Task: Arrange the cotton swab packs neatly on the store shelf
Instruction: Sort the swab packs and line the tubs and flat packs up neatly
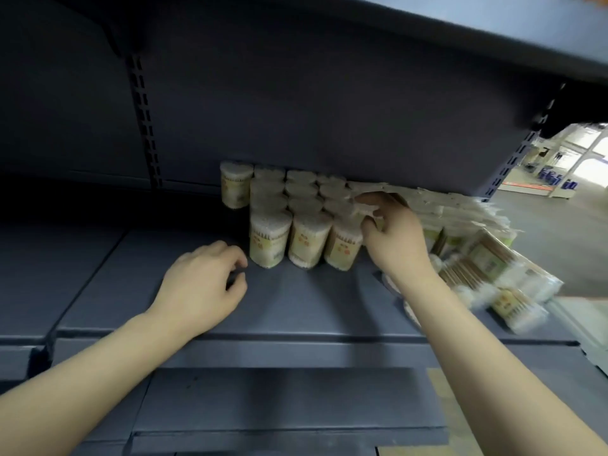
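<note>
Dark grey metal shelf (296,301) across the whole view, back panel behind, slotted upright (144,126) at rear left, upper shelf (493,24) overhead casting shade. Bright shop floor (559,205) visible past the right end. Upright round packs (286,209) massed at rear centre, standing in tidy rows against the back panel, white swab tips up, yellow labels facing out; three in the front row, touching side by side. One odd pack (236,184) at back left, standing just beside the block, slightly apart from the rows. Flat packs (467,212) heaped to the right of the block, overlapping, tilted, blurred. More flat packs (503,284) loose at the shelf's right front edge, lying at angles, some overhanging; count not readable through the blur. Right hand (391,232) reaching in over the right side of the block, fingers curled down, pinching the top of a pack (368,210) where the rows meet the heap; exact pack type unclear under the fingers. Left hand (204,284) low on the bare shelf, left of the front row, near but not touching the nearest pack, fingers loosely curled, nothing held. Both forearms bare, entering from the bottom corners.
</note>
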### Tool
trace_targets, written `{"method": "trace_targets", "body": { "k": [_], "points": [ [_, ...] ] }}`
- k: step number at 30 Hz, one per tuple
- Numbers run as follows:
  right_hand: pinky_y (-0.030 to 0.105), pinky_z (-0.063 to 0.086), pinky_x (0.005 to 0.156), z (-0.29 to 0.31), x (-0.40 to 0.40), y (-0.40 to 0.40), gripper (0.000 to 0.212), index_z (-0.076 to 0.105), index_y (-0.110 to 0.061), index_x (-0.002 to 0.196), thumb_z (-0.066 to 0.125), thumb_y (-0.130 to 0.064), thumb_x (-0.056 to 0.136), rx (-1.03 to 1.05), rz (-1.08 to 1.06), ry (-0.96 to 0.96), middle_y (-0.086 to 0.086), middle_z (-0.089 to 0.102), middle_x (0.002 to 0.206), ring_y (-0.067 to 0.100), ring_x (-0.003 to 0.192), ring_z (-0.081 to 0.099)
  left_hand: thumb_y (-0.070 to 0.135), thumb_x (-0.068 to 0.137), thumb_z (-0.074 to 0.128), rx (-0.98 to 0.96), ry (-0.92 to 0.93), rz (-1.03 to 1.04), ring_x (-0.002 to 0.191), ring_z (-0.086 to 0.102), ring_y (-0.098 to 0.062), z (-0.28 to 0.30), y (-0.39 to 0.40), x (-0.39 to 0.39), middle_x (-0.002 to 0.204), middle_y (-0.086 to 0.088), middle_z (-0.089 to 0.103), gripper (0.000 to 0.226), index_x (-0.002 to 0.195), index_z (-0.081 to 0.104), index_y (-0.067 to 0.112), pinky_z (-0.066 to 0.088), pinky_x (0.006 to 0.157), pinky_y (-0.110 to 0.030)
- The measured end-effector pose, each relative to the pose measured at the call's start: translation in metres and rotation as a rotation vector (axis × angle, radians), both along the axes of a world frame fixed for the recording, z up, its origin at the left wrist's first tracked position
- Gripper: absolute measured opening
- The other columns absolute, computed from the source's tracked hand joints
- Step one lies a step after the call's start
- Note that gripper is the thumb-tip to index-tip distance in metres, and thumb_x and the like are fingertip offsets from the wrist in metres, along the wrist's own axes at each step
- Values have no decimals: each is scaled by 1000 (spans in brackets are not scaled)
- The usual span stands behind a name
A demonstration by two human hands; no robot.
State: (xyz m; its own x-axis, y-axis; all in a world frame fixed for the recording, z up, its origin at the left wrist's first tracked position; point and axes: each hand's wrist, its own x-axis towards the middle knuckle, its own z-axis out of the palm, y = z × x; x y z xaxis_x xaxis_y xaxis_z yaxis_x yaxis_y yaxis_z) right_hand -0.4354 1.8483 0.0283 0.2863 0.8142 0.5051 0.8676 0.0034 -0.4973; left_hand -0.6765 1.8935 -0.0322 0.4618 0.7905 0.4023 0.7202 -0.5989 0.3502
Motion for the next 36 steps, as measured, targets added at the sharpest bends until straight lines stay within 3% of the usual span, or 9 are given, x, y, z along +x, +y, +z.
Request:
{"method": "trace_targets", "body": {
  "k": [8,13,17,21,30,36],
  "points": [
    [26,33,72,-12,63,-58,34,63,-13,113,53,-7,81,-145,-183,-28,14,60,107,32,101,53,20,87,54,-34,-53,-90,96,55,-16,0,-40,53,101,5,60,22,107,62,19,42,79,-29],
    [38,39,90,-31,80,-86,35,60,-19,116,58,-27,82,-318,-256,-77,16,56,111,35,111,44,23,88,51,-73,-13,-148,99,52,-14,1,-56,82,103,8,57,20,106,59,24,39,80,-26],
    [36,33,98,-33,81,-103,47,57,-23,118,66,-45,77,-389,-244,-35,12,49,122,33,117,41,27,91,47,-112,63,-186,104,49,-11,3,-64,100,107,10,54,21,110,57,27,37,82,-23],
    [36,36,100,-30,84,-113,53,58,-24,116,72,-47,70,-388,-200,20,10,49,120,30,117,43,28,92,46,-116,93,-199,104,49,-12,5,-70,110,109,9,54,22,111,57,27,36,85,-23],
    [37,42,92,-29,87,-118,44,56,-28,107,70,-45,69,-437,-178,45,9,55,107,28,104,51,28,93,45,-148,104,-172,105,49,-12,9,-77,109,109,9,54,22,111,57,27,39,87,-24],
    [25,34,76,-23,83,-117,24,57,-27,92,71,-36,74,-370,-113,157,2,59,104,17,101,51,29,93,45,-152,98,-144,105,49,-11,8,-80,99,109,10,54,22,112,57,28,39,87,-24]
  ]
}}
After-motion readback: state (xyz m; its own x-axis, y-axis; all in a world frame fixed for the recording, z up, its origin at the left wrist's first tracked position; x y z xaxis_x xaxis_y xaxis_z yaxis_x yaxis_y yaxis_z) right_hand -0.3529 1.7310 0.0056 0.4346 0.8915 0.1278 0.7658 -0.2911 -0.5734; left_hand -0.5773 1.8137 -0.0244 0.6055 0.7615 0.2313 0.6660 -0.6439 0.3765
